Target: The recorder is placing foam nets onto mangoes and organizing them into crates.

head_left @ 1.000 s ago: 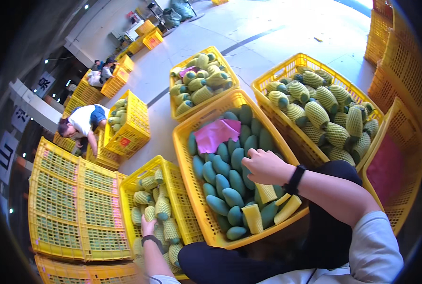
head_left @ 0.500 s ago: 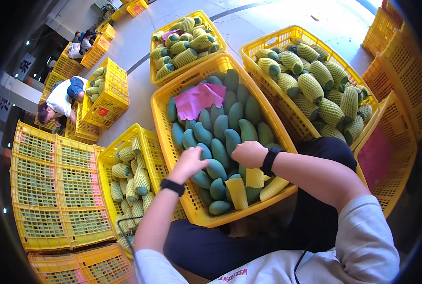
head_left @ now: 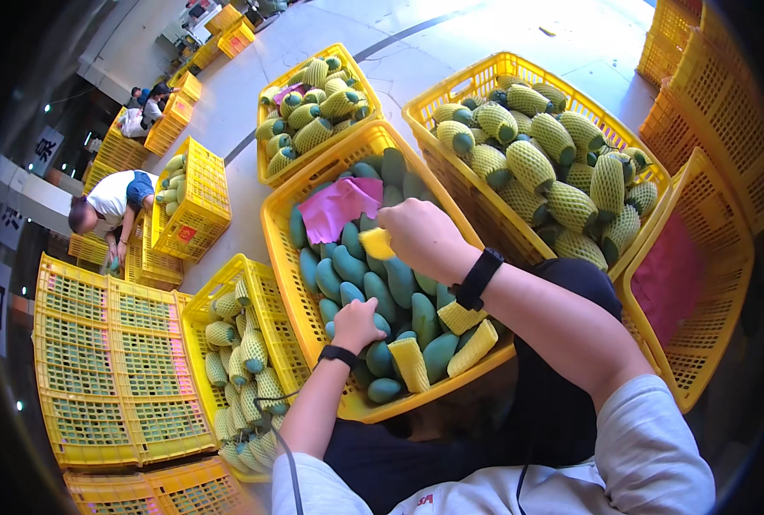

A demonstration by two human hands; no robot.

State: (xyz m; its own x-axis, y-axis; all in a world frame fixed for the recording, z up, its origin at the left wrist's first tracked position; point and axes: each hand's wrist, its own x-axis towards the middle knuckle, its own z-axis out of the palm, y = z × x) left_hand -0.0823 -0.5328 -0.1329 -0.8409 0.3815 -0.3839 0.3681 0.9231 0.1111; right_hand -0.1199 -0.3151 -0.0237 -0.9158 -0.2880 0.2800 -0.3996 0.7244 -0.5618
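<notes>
A yellow crate (head_left: 280,225) full of bare green mangoes (head_left: 380,296) stands before my knees. My left hand (head_left: 356,326) is low over the mangoes, its fingers closed round one whose end shows beside them. Higher up, above the crate's right half, my right hand (head_left: 429,240) pinches a small yellow foam net sleeve (head_left: 376,244), which looks flattened. More foam net sleeves (head_left: 409,365) lie on the mangoes at the crate's near end. A pink sheet (head_left: 341,209) covers some fruit at the far end.
Crates of net-sleeved mangoes stand at the right (head_left: 532,163), the far side (head_left: 313,112) and the left (head_left: 243,360). Near right is a crate with a pink lining (head_left: 669,275). Stacked crates (head_left: 116,369) rise at far left. A person (head_left: 111,202) bends over crates beyond.
My right hand has risen and moved toward the crate's far end, and a foam net sleeve now shows in its fingers. My left hand has closed on a mango. The whole view has shifted slightly.
</notes>
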